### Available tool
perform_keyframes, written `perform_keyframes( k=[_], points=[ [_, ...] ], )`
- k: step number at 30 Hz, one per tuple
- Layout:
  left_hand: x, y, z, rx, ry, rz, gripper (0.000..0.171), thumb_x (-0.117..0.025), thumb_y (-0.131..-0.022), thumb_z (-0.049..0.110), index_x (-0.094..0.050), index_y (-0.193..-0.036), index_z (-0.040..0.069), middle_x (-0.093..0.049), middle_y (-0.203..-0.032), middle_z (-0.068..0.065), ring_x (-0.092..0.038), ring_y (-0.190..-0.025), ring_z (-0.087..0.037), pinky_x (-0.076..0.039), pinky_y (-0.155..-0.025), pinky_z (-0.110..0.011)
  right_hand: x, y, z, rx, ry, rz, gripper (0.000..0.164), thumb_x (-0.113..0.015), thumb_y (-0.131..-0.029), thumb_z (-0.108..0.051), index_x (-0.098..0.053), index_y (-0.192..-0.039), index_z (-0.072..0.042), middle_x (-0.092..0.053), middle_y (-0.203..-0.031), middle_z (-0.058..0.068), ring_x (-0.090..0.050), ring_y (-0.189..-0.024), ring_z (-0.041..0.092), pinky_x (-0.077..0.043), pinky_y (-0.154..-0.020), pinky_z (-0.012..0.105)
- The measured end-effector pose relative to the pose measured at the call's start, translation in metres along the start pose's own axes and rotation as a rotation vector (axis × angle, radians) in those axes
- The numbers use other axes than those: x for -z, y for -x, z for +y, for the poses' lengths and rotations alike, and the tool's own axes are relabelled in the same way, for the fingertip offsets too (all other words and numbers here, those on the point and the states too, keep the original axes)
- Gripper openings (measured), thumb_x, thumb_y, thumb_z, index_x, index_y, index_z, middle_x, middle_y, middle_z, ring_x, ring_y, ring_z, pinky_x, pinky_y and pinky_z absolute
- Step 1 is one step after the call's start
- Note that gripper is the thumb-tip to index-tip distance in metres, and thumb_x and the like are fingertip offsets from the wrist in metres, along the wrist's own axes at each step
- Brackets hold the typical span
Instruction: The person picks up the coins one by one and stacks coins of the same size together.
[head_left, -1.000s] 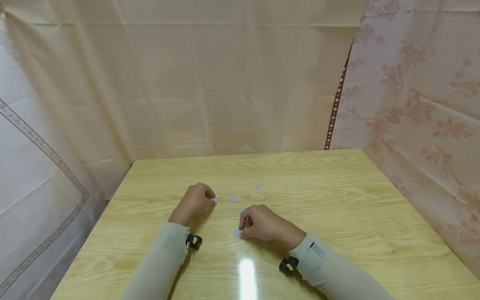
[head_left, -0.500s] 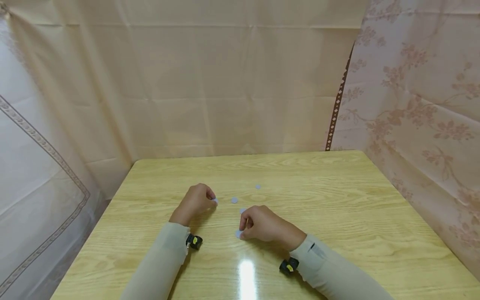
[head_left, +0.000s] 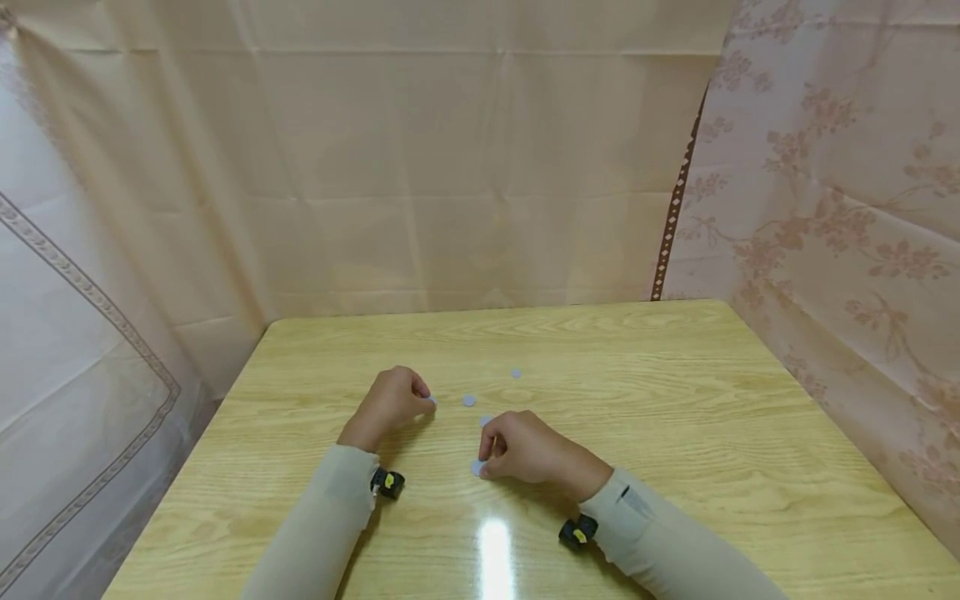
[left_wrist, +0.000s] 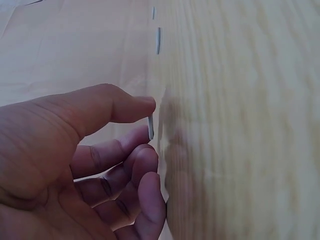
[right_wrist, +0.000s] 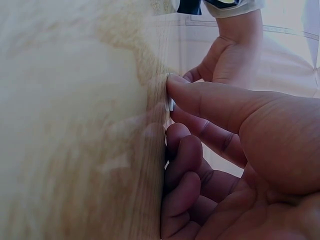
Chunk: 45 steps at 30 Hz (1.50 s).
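Beige cloth (head_left: 465, 167) hangs behind a wood-grain tabletop (head_left: 660, 400); flower-print cloth (head_left: 862, 192) on the right, white cloth (head_left: 67, 350) on the left. Left hand (head_left: 386, 402) pinches a left disc (head_left: 432, 402), small and pale, between thumb and index finger, roughly level at the surface; contact underneath unclear. Right hand (head_left: 528, 448) pinches a near disc (head_left: 477, 468) low over the tabletop, toward the person; mostly covered by fingers in the right wrist view. Step in hand looks like placing or picking up one disc per hand; can't tell which. Next move seems to call for a light fingertip grip, disc kept flat, no sideways slip.

Three more discs lie flat: middle disc (head_left: 468, 401) near the left hand's fingertips, far disc (head_left: 516, 373) beyond it to the right, and a half-hidden disc (head_left: 485, 421) just behind the right hand, which probably makes it the easiest to bump. Middle disc could get nudged if the left hand shifts right. Glare patch (head_left: 494, 558) sits in front of the near disc, apart from it.
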<state>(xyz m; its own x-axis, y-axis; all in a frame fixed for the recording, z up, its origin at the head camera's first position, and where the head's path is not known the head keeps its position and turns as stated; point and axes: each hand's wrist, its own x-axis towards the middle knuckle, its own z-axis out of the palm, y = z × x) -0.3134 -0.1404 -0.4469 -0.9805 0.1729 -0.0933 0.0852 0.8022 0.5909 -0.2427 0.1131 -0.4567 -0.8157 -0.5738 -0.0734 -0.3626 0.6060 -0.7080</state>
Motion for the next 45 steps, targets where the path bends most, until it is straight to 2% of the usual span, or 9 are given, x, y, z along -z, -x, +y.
perform_keyframes(
  k=[14, 25, 30, 38, 45],
  points=[
    [0.006, 0.003, 0.003, -0.011, 0.051, 0.007, 0.015, -0.083, -0.084, 0.02, -0.074, -0.089, 0.009, -0.071, -0.091, -0.004, -0.063, -0.079, -0.019, -0.054, -0.068, -0.031, -0.001, -0.001, 0.003, 0.005, 0.003, 0.003, 0.012, -0.084, -0.087, -0.019, -0.072, -0.085, -0.023, -0.063, -0.069, -0.005, -0.053, -0.06, 0.007, -0.044, -0.056, 0.023],
    [0.01, 0.006, 0.009, -0.017, -0.006, 0.056, 0.016, -0.082, -0.083, 0.029, -0.076, -0.087, 0.015, -0.072, -0.087, 0.001, -0.061, -0.073, -0.016, -0.05, -0.064, -0.029, -0.001, 0.0, 0.0, 0.0, 0.016, 0.004, 0.012, -0.085, -0.086, -0.019, -0.073, -0.085, -0.022, -0.062, -0.069, -0.006, -0.051, -0.059, 0.006, -0.043, -0.056, 0.022],
    [0.008, 0.007, 0.013, -0.027, 0.0, 0.051, 0.016, -0.081, -0.082, 0.03, -0.076, -0.087, 0.016, -0.071, -0.085, 0.003, -0.061, -0.071, -0.016, -0.049, -0.062, -0.029, -0.001, 0.001, -0.001, 0.003, 0.014, 0.003, 0.012, -0.085, -0.087, -0.019, -0.073, -0.086, -0.021, -0.064, -0.071, -0.006, -0.053, -0.061, 0.007, -0.044, -0.057, 0.024],
    [0.005, 0.009, 0.021, -0.064, -0.03, 0.037, 0.014, -0.08, -0.082, 0.03, -0.075, -0.087, 0.018, -0.069, -0.084, 0.004, -0.061, -0.07, -0.015, -0.049, -0.061, -0.029, 0.0, 0.0, 0.002, -0.004, -0.003, -0.004, 0.012, -0.084, -0.088, -0.02, -0.072, -0.087, -0.022, -0.064, -0.072, -0.005, -0.054, -0.062, 0.008, -0.046, -0.058, 0.025],
    [0.003, 0.014, 0.028, -0.121, -0.038, 0.015, 0.011, -0.079, -0.081, 0.028, -0.075, -0.086, 0.019, -0.068, -0.082, 0.005, -0.06, -0.07, -0.014, -0.05, -0.062, -0.03, -0.001, 0.0, 0.002, -0.006, -0.018, -0.014, 0.011, -0.083, -0.088, -0.021, -0.072, -0.087, -0.022, -0.065, -0.071, -0.004, -0.054, -0.06, 0.007, -0.046, -0.057, 0.024]
  ],
)
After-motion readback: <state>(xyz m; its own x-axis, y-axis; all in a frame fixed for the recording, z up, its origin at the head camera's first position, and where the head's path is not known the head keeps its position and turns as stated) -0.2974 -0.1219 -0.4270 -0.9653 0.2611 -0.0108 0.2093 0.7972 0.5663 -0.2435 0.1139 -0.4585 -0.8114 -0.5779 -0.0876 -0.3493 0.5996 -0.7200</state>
